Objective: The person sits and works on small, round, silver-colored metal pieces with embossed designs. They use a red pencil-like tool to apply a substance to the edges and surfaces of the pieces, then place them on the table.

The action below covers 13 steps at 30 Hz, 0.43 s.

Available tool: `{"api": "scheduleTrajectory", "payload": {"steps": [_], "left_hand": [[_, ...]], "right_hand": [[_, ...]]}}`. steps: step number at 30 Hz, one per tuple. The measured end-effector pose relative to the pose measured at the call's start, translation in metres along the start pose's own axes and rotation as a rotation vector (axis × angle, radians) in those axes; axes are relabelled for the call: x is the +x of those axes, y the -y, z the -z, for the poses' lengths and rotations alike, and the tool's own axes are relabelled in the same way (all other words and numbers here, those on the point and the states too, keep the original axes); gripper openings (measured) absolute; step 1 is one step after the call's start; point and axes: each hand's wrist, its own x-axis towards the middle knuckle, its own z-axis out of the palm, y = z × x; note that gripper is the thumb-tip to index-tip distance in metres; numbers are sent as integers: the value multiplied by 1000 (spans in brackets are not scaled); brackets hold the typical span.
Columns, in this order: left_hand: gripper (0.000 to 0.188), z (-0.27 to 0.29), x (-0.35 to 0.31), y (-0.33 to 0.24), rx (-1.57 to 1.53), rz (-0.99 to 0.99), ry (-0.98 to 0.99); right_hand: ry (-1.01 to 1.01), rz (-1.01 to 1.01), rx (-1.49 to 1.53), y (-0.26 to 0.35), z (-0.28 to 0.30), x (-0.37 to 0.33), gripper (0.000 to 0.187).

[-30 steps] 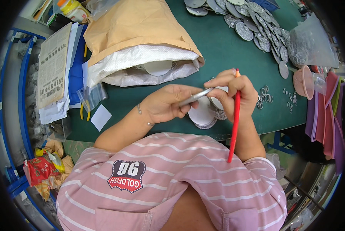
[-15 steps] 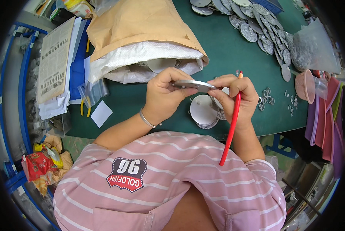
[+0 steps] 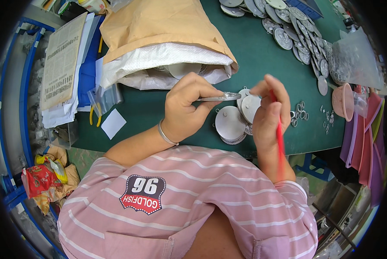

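Note:
My left hand [image 3: 188,101] pinches a round silver metal medallion [image 3: 227,96] by its edge, thumb below and fingers above, tilted almost edge-on. Apart from it on the right is my right hand [image 3: 269,116], its fingers smeared by motion. A long, thin red stick-like tool [image 3: 281,144] is tucked in that hand, blurred too; its exact kind is unclear. Between and below the hands, a few plain-faced discs [image 3: 231,124] with small loops lie overlapping on the green table [image 3: 159,108]. Ahead, a brown sack [image 3: 167,26] with a white lining gapes toward me, more discs showing inside.
A long heap of silver medallions [image 3: 284,39] covers the far right. Small metal rings [image 3: 300,113] lie near a pink cup [image 3: 343,102] and a clear plastic bag [image 3: 353,56]. Papers [image 3: 63,64], yellow-handled pliers [image 3: 99,114] and a white card [image 3: 113,124] are at left.
My right hand has let go of the medallion and drawn away to the right, the red tool swinging with it. The left hand keeps the medallion, which is tilted differently.

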Motion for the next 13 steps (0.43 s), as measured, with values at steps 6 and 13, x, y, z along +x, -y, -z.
{"api": "scheduleTrajectory", "payload": {"steps": [6, 13], "left_hand": [[22, -1, 0, -1, 53, -75, -62], [24, -2, -3, -2, 67, -58, -80]], "right_hand": [[65, 145, 210, 1, -8, -8, 10], [139, 132, 139, 0, -9, -9, 16]]}}
